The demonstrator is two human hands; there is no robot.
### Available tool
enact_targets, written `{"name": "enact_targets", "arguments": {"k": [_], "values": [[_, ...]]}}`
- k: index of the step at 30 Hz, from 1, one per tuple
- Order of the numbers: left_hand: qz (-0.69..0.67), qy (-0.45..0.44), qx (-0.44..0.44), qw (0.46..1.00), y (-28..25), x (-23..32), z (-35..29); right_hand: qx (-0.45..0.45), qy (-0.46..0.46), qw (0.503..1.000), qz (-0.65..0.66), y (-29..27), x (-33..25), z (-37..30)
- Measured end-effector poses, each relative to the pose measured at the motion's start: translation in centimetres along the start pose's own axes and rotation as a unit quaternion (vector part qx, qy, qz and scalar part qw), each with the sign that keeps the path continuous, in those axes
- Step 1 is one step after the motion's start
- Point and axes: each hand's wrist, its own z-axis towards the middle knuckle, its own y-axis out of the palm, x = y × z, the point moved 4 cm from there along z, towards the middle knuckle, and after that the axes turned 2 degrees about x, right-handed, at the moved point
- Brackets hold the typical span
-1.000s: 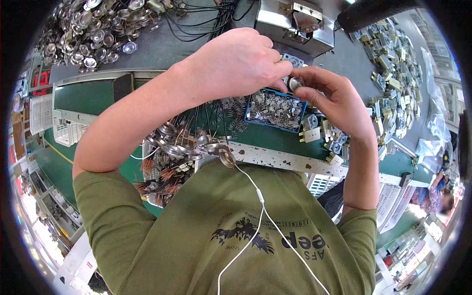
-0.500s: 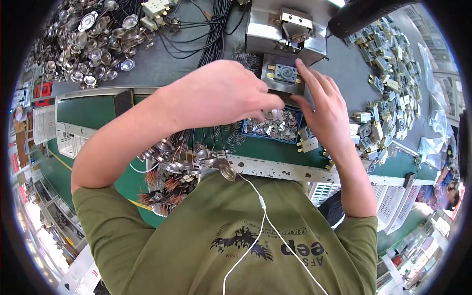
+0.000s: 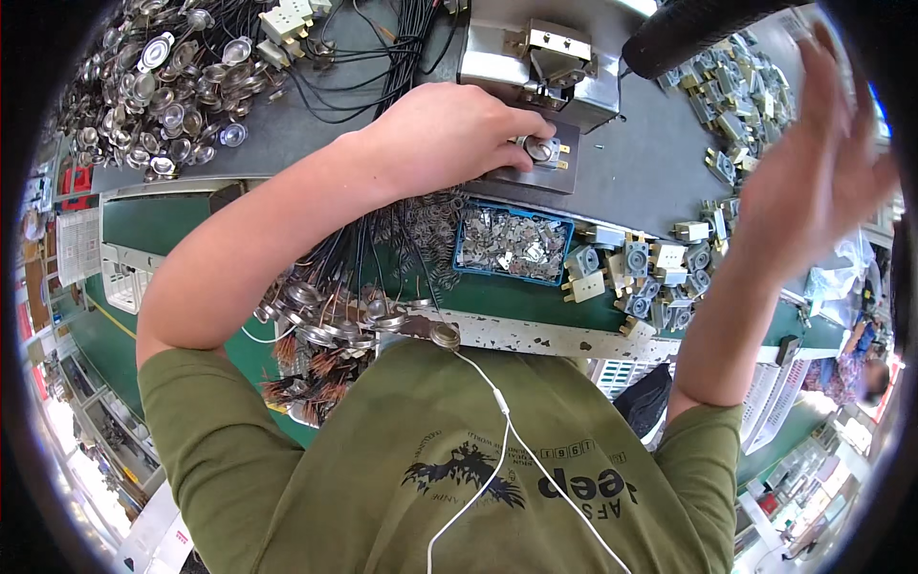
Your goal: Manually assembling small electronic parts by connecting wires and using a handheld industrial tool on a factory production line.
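My left hand (image 3: 459, 134) reaches across to a metal plate (image 3: 521, 182) at the bench's front edge. Its thumb and fingers close around a small round metal cap (image 3: 538, 149), which sits over a grey block with brass tabs (image 3: 557, 159) on the plate. Part of the cap is hidden by the fingers. Off to the right, my right hand (image 3: 808, 172) is raised above the bench, its fingers stretched out and blurred by motion, with nothing visible in them.
Behind the plate stands a metal fixture (image 3: 550, 67); a black tube (image 3: 703, 38) hangs beside it. A blue tray of small metal clips (image 3: 516, 244) lies in front. Grey blocks (image 3: 660, 268) are heaped rightward, round metal caps (image 3: 177, 96) at far left, near black wires (image 3: 406, 57).
My left hand has moved up from above the tray onto the block on the plate. My right hand has left the block and swung up and to the right.
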Motion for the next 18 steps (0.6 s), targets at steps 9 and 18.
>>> {"name": "enact_targets", "arguments": {"k": [9,18], "values": [[0.052,0.014,0.013,0.998,0.1,1.2,-0.3,-0.065,0.123,0.99,-0.009,3.8,-1.0,1.4],[0.039,0.067,0.1,0.992,0.9,-0.1,-1.0,-0.042,0.153,0.962,0.223,3.1,0.9,1.1]]}}
